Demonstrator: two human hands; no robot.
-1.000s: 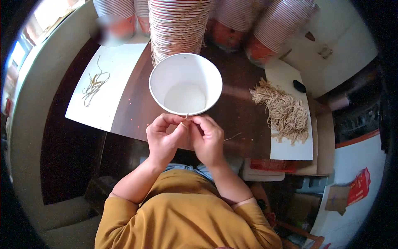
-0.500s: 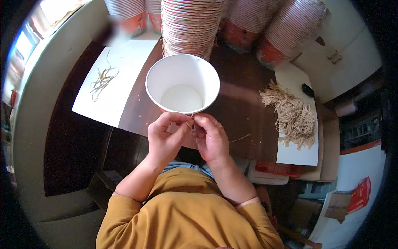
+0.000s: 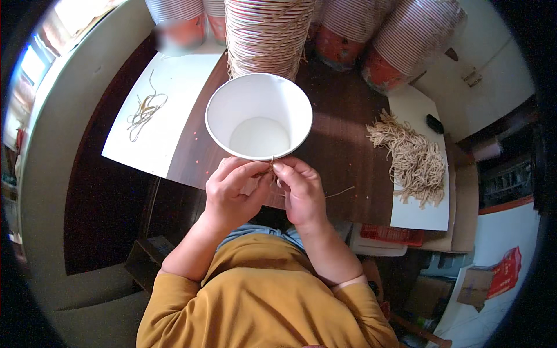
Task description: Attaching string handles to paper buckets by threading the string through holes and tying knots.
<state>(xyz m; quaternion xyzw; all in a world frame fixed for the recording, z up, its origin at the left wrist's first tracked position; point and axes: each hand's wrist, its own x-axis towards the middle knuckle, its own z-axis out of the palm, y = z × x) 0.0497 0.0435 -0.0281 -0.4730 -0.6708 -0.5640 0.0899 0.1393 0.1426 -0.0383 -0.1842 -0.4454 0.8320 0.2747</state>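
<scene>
A white paper bucket point(image 3: 297, 107) stands on the dark table with its mouth toward me. At its near rim, my left hand point(image 3: 231, 188) and my right hand point(image 3: 303, 192) meet, fingertips pinched together on a thin tan string point(image 3: 340, 192). A short bit of the string shows at the rim between my thumbs, and its loose tail runs out past the right hand over the table. The string's exact path within my fingers is hidden.
A tall stack of string-wrapped buckets point(image 3: 267, 37) rises just behind. More stacked buckets point(image 3: 415, 43) lean at the back right. A heap of tan strings point(image 3: 413, 162) lies on white card at right, near a black object point(image 3: 434, 123). Loose strings point(image 3: 146, 110) lie at left.
Both hands stay at the near rim. My left fingers have curled in closer against the right thumb, around the string. The bucket sits slightly farther right in view.
</scene>
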